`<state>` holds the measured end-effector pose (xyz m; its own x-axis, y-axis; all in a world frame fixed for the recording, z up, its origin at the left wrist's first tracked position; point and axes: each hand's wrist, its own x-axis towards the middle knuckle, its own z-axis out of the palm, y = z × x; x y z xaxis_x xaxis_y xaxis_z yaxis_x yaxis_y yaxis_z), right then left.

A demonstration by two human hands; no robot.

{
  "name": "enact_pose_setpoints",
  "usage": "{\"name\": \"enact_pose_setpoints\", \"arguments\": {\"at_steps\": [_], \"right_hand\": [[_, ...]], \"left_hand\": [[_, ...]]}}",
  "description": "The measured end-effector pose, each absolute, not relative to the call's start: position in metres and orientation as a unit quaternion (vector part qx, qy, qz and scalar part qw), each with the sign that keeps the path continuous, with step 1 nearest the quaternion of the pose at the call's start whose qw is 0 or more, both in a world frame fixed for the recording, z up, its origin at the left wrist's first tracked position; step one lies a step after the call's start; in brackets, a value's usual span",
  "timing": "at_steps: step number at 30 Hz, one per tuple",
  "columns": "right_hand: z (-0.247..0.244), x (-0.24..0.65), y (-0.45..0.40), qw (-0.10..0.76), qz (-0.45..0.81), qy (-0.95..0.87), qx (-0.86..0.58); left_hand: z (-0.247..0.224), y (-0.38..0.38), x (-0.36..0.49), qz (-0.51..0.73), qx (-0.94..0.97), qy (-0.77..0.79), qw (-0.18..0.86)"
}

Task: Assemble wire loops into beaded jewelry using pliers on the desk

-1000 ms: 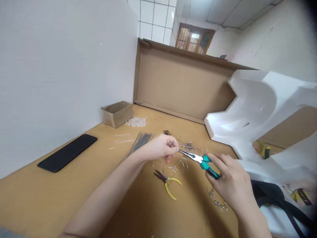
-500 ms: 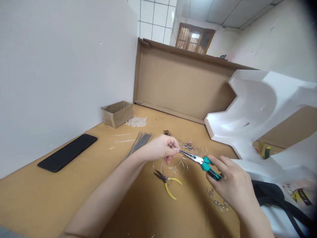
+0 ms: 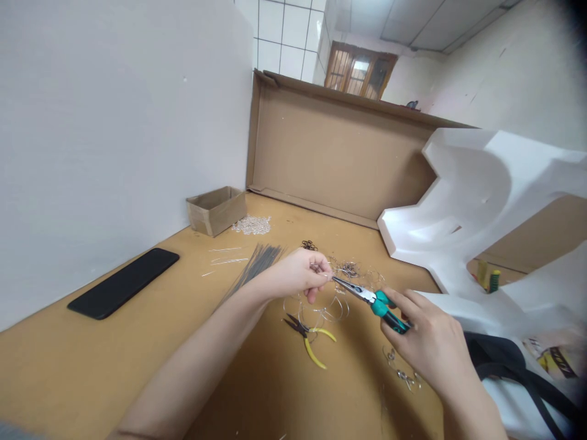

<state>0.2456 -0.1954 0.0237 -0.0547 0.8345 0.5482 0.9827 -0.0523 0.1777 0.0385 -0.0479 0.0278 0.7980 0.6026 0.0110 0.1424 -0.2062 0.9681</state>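
My right hand (image 3: 424, 330) is wrapped round the green and black handles of long-nose pliers (image 3: 362, 292). The tips of the pliers meet the fingertips of my left hand (image 3: 302, 272), which is closed in a pinch on a thin wire (image 3: 326, 275), mostly hidden by the fingers. Below my left hand lie yellow-handled pliers (image 3: 309, 342) with their handles spread, among loops of silvery wire (image 3: 337, 308). A bundle of straight grey wires (image 3: 257, 266) lies behind my left forearm. Bent wire pieces (image 3: 403, 376) rest below my right hand.
On the left stand a small cardboard box (image 3: 215, 211) and a pile of small clear pieces (image 3: 252, 225). A black flat object (image 3: 126, 282) lies nearer. Cardboard (image 3: 339, 153) closes off the back, and white foam (image 3: 463, 201) stands on the right. Tangled wire (image 3: 351, 269) lies beyond the pliers.
Very little differs. Both hands and the pliers hold almost the same position, and the whole view has shifted very slightly.
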Motion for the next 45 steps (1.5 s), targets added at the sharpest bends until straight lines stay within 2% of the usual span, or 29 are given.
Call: {"name": "enact_pose_setpoints", "arguments": {"at_steps": [16,45], "right_hand": [[0.030,0.255,-0.201,0.170,-0.237,-0.628,-0.722],[0.030,0.259,-0.199,0.137,-0.219,-0.628,-0.734]], "left_hand": [[0.033,-0.044,0.036,0.256,0.702,0.220,0.627],[0.041,-0.053,0.040,0.310,0.705,0.314,0.555]]}}
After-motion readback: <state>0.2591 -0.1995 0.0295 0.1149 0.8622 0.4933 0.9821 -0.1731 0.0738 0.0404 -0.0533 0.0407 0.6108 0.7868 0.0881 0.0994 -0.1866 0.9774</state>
